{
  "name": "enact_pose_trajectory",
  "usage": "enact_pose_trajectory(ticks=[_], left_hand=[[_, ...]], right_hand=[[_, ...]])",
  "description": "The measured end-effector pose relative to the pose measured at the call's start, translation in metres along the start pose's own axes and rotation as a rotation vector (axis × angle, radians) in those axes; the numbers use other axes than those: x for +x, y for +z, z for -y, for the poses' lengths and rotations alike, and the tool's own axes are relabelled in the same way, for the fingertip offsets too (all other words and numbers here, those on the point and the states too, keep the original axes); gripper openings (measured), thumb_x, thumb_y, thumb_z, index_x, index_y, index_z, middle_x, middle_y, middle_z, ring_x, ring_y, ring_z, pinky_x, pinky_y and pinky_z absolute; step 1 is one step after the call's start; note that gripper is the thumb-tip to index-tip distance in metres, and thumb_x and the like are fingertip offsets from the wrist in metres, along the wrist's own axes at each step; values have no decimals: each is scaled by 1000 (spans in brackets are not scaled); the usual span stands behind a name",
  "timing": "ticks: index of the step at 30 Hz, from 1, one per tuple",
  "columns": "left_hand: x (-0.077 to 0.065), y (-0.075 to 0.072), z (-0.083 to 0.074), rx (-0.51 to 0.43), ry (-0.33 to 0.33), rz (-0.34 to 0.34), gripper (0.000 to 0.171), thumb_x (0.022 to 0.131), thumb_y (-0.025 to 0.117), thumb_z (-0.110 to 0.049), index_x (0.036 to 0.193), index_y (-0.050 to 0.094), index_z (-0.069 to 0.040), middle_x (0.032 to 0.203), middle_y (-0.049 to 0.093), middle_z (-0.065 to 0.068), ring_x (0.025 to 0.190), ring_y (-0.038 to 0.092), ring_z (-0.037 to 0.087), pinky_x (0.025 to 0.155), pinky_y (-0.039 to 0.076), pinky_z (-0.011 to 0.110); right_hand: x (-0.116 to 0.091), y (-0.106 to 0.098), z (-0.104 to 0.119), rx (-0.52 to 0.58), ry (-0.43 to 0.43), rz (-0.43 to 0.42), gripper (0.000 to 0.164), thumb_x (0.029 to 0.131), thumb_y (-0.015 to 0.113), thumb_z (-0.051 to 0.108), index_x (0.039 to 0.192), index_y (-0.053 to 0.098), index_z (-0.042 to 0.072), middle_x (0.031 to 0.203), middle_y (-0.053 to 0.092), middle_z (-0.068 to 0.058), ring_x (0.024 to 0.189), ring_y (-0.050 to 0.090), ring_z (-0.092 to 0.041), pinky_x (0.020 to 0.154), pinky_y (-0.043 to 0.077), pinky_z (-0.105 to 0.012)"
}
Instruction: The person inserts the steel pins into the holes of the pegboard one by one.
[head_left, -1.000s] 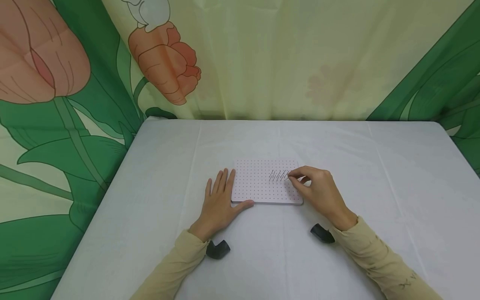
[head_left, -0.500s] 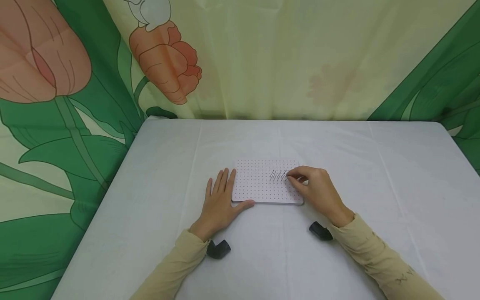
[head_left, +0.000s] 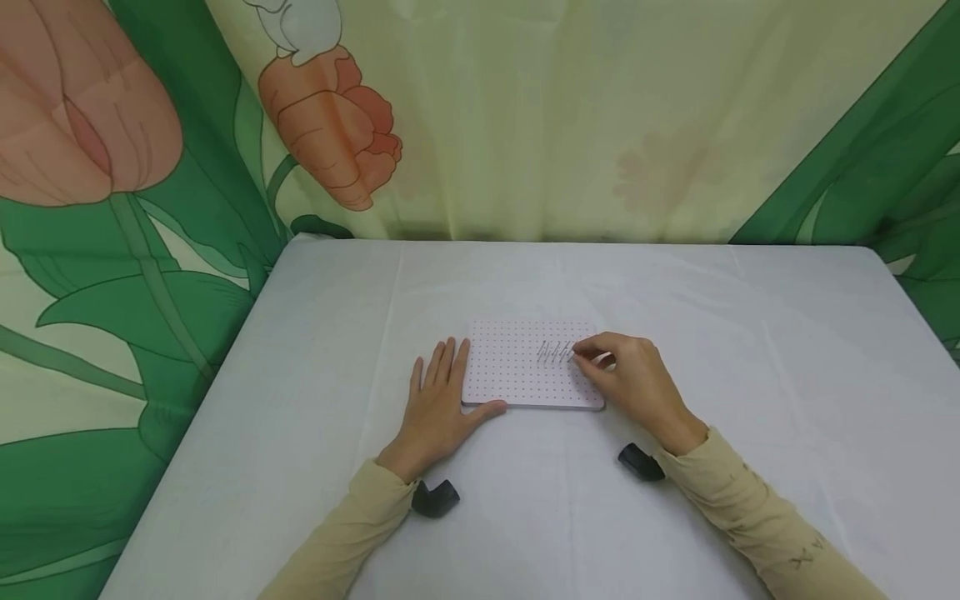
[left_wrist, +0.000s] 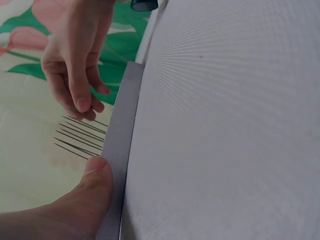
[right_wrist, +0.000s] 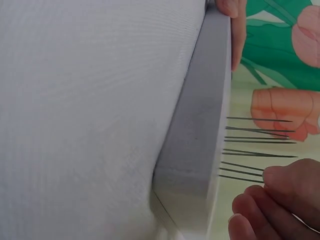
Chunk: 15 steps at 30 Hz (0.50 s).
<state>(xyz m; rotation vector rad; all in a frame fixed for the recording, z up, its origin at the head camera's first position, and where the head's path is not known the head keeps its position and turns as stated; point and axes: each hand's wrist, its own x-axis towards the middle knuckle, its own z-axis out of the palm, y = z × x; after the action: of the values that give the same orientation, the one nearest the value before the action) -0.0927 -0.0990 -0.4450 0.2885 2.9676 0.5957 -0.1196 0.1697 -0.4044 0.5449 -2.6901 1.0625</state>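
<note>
A white pegboard (head_left: 502, 371) dotted with rows of small holes lies on the table. Several thin dark metal pins (right_wrist: 260, 131) stand in it in a cluster right of its middle, some leaning a little. My left hand (head_left: 435, 417) lies flat with spread, straight fingers at the board's left side, its thumb (left_wrist: 97, 172) along the near edge. At the right end of the cluster, my right hand (head_left: 636, 379) pinches the top of a pin between thumb and forefinger. In the right wrist view its fingertips cover the ends of the lowest pins.
A white cloth (head_left: 315, 333) covers the table, and the board is low and thick-edged. Black curved pieces (head_left: 437, 500) sit at both wrists by the sleeves. A patterned curtain (head_left: 540, 125) hangs behind the table's far edge.
My right hand and wrist have shifted very slightly left, fingertips staying at the right end of the pin cluster. My left hand stays where it was on the board.
</note>
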Motion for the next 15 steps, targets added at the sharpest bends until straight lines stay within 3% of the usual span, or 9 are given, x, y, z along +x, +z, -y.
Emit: enact_pose_trajectory(ticks=[10,15], left_hand=[[-2,-8,-1,-28,11,-37,101,87,62,-65,159,20,-9,165,16,15,154,9,32,122,0,55],[-5,-17,-5,-11,59,-140,86,91,61,-59,156,32,-10,162,27,16,152,20,32,123,6,53]], right_hand=[[-6,-10,8,-67,-91,-113,13,84,76,4,97,74,4,91,73,-4,79,69,-20,68,57,-38],[-11,-13,11,-111,-149,-140,24,82,79,8,104,71,3,100,70,-7,88,66,-24,74,57,-41]])
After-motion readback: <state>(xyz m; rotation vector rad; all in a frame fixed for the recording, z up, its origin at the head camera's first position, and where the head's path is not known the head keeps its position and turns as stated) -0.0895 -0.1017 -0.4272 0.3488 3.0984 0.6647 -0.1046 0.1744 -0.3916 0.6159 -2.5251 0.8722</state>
